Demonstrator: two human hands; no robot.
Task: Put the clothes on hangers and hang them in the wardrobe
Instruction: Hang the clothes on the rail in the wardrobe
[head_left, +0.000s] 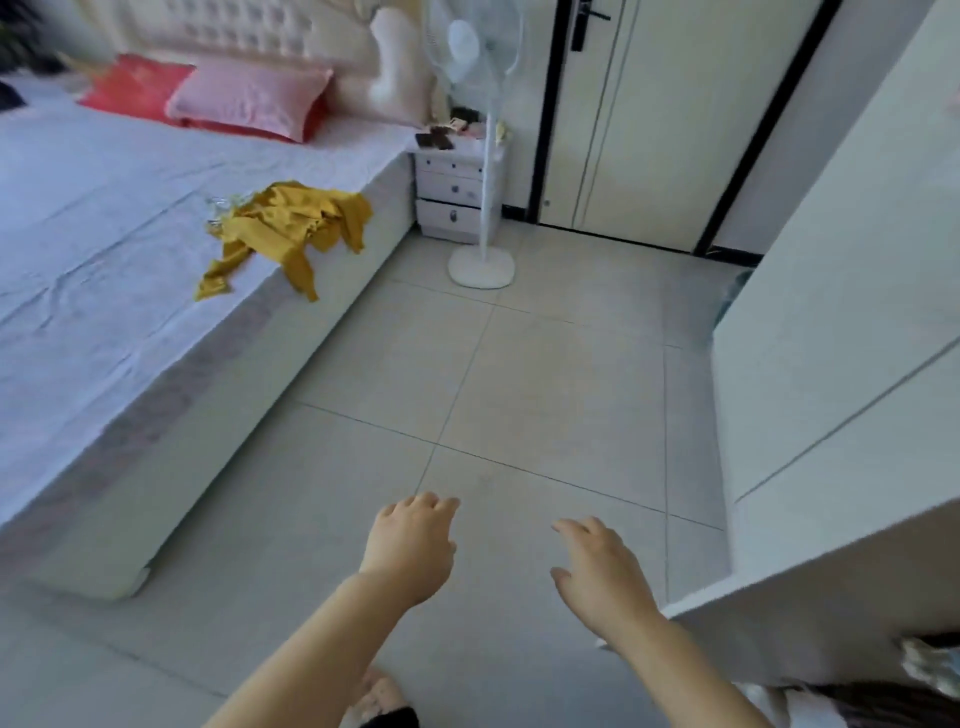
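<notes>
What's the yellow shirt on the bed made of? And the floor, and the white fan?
The yellow garment looks like soft matte cloth: it crumples and droops over the edge of the bed. The floor looks like smooth pale tile, slightly shiny, with thin grout lines. The white fan is probably moulded plastic; its pole might be painted metal.

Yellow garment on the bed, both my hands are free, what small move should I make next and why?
Probably step toward the bed and reach the left hand for the yellow garment. The left hand and the right hand hold nothing, out over the floor, and the garment lies crumpled at the bed's near edge.
</notes>
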